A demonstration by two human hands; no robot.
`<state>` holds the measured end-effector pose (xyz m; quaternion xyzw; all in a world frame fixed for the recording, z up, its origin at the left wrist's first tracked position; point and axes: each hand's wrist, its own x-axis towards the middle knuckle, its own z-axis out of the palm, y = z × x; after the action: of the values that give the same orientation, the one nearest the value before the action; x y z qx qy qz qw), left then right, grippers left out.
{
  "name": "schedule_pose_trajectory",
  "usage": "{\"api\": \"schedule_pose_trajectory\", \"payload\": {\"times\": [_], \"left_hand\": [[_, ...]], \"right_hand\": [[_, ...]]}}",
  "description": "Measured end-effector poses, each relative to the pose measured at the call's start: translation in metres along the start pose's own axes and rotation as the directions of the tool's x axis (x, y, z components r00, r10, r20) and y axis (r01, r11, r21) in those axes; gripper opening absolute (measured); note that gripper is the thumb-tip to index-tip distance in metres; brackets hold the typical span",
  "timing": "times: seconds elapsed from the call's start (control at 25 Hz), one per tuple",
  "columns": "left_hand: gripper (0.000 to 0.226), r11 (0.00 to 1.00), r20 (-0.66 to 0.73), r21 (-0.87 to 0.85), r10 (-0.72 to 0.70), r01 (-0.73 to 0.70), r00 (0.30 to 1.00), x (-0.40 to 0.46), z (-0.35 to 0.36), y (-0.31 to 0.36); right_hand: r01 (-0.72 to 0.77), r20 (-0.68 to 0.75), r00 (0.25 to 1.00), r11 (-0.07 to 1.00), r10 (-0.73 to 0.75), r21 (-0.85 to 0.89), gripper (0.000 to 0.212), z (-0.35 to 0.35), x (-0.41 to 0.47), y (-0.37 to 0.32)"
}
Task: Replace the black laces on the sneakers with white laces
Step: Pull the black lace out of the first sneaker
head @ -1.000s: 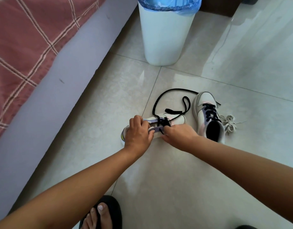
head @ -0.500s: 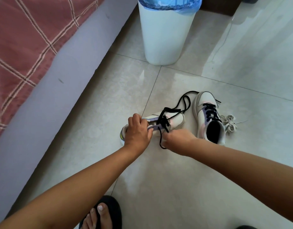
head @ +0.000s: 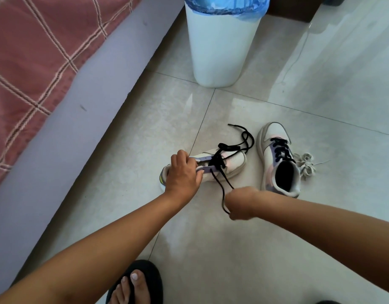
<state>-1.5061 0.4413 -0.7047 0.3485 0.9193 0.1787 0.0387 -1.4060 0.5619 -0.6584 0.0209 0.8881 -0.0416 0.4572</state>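
A white sneaker point(head: 233, 164) lies on its side on the tiled floor, toe to the right. My left hand point(head: 183, 174) grips its heel end and collar. Its black lace point(head: 224, 185) runs loose from the eyelets, and my right hand point(head: 241, 202) pinches a stretch of it, held toward me. The lace's far end curls on the floor beyond the shoe. A second white sneaker point(head: 276, 159) stands upright to the right, laced in black. A bundle of white laces point(head: 306, 164) lies just right of it.
A white bin point(head: 219, 44) with a blue bag stands beyond the shoes. A bed with a pink checked cover point(head: 35, 51) and grey side runs along the left. My foot in a black sandal point(head: 134, 284) shows at the bottom.
My right hand has drawn back toward me with the black lace, pulling more of it out of the eyelets. The loop beyond the shoe has shrunk. My left hand stays on the shoe.
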Motion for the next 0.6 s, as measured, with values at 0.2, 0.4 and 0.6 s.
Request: {"api": "schedule_pose_trajectory", "payload": {"times": [0.2, 0.4, 0.6], "left_hand": [[0.027, 1.000, 0.017, 0.000, -0.008, 0.008, 1.000, 0.000, 0.000, 0.001], [0.025, 0.999, 0.031, 0.002, -0.043, 0.043, 0.999, 0.001, -0.002, 0.003], [0.025, 1.000, 0.031, -0.016, -0.005, 0.006, 1.000, 0.003, -0.004, 0.000]], "right_hand": [[-0.107, -0.373, 0.869, 0.860, 0.324, 0.498, 0.025, -0.032, 0.030, -0.005], [0.122, -0.065, 0.991, 0.991, -0.118, 0.062, 0.026, -0.008, 0.011, -0.008], [0.022, 0.008, 1.000, 0.999, -0.022, -0.043, 0.030, 0.004, 0.000, -0.006]]}}
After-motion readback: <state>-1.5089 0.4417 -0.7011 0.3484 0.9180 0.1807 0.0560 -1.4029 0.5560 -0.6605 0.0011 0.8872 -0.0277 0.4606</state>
